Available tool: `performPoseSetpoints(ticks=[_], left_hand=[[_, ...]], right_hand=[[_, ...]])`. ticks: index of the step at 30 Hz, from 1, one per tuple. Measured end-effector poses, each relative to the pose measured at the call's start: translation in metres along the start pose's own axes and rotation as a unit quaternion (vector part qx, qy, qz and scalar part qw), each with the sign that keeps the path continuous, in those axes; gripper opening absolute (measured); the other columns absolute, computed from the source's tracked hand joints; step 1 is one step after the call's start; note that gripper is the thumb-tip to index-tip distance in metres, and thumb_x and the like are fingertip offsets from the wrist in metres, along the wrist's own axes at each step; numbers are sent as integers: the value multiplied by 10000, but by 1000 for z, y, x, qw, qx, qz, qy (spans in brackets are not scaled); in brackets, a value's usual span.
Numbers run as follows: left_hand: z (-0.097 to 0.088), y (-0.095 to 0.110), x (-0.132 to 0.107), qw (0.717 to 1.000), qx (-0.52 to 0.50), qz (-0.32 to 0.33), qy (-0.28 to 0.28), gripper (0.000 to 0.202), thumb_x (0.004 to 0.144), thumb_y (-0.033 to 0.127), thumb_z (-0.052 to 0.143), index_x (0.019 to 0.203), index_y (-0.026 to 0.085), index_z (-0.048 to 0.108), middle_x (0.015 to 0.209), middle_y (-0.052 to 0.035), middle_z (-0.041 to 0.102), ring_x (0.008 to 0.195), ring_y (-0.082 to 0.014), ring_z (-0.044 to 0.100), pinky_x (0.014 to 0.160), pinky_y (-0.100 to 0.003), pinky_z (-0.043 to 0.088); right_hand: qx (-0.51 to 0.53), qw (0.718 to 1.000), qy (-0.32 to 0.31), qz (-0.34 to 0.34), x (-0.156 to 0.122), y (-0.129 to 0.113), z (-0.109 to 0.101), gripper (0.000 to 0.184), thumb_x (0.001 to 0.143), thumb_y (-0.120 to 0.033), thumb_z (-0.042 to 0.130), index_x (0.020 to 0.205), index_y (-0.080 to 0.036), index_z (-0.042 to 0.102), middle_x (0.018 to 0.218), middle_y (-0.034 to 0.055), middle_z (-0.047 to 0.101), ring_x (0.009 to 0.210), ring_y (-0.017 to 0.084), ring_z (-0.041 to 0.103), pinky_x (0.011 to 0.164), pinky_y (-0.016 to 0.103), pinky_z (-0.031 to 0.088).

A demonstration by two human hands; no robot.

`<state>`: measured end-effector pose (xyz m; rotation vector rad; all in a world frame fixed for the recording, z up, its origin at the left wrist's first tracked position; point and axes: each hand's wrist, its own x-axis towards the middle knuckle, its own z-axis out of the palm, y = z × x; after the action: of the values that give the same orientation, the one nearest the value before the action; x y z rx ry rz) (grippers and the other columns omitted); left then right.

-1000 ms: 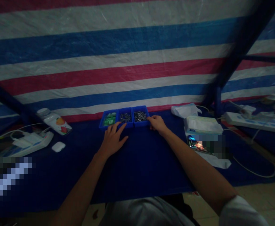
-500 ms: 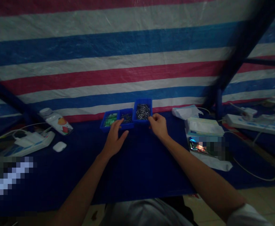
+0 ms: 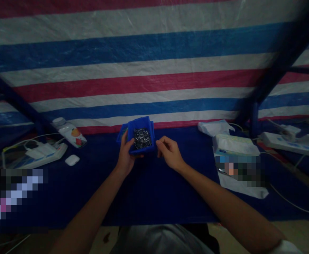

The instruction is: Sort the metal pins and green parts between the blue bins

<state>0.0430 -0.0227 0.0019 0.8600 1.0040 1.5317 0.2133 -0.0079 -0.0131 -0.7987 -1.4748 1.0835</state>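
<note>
A blue plastic bin [image 3: 138,123] full of small, thin metal pieces [image 3: 143,138] is tilted toward me above the table. My left hand [image 3: 126,155] grips it at the left wall, thumb over the near left rim and fingers partly hidden beneath. Just right of the bin, apart from it, is my right hand [image 3: 170,153]; its fingers are curled together, and whether anything small sits in them is hidden. Behind the raised bin shows part of another blue bin [image 3: 120,134] with green contents.
On the left are a bottle [image 3: 71,133], a white power strip [image 3: 47,155] with cables and a small white case [image 3: 72,160]. To the right lie a tissue pack [image 3: 235,144], white plastic [image 3: 214,127] and another power strip [image 3: 294,144]. A striped sheet [image 3: 154,81] hangs behind the blue table [image 3: 149,197].
The bin of metal pieces has moved left and toward me, now in my left hand and over the smaller bins. My right hand has come away from its edge. The view has shifted slightly.
</note>
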Motion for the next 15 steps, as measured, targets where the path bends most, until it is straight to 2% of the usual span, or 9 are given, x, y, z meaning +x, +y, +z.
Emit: performPoseSetpoints(ticks=[5, 9, 11, 15], left_hand=[[-11, 12, 8, 996, -22, 16, 89, 483, 811, 290, 614, 1278, 328, 494, 1106, -35, 613, 698, -155, 648, 427, -228, 551], [-21, 17, 13, 996, -10, -2, 89, 431, 798, 284, 618, 1222, 308, 543, 1024, -20, 623, 657, -147, 642, 409, -225, 542], [-24, 21, 14, 995, -18, 14, 102, 416, 803, 283, 602, 1215, 308, 548, 1012, -15, 620, 654, -146, 640, 405, -228, 542], [-26, 27, 14, 994, -3, 18, 104, 410, 793, 270, 611, 1199, 294, 562, 992, -18, 631, 633, -139, 634, 407, -213, 531]], right_hand=[[-21, 999, 36, -7, 6, 9, -8, 349, 853, -501, 573, 661, -222, 488, 509, -59, 467, 437, 101, 481, 448, 236, 350], [-55, 996, 63, 4, 11, 17, -11, 350, 849, -500, 572, 651, -221, 495, 497, -55, 465, 438, 106, 470, 453, 242, 337], [-59, 996, 70, 11, 12, 18, -12, 350, 844, -506, 574, 652, -221, 503, 491, -53, 472, 441, 109, 470, 460, 245, 340], [-84, 995, 46, 42, 13, 18, -12, 427, 836, -526, 571, 560, -217, 465, 457, -33, 486, 447, 111, 480, 475, 248, 350]])
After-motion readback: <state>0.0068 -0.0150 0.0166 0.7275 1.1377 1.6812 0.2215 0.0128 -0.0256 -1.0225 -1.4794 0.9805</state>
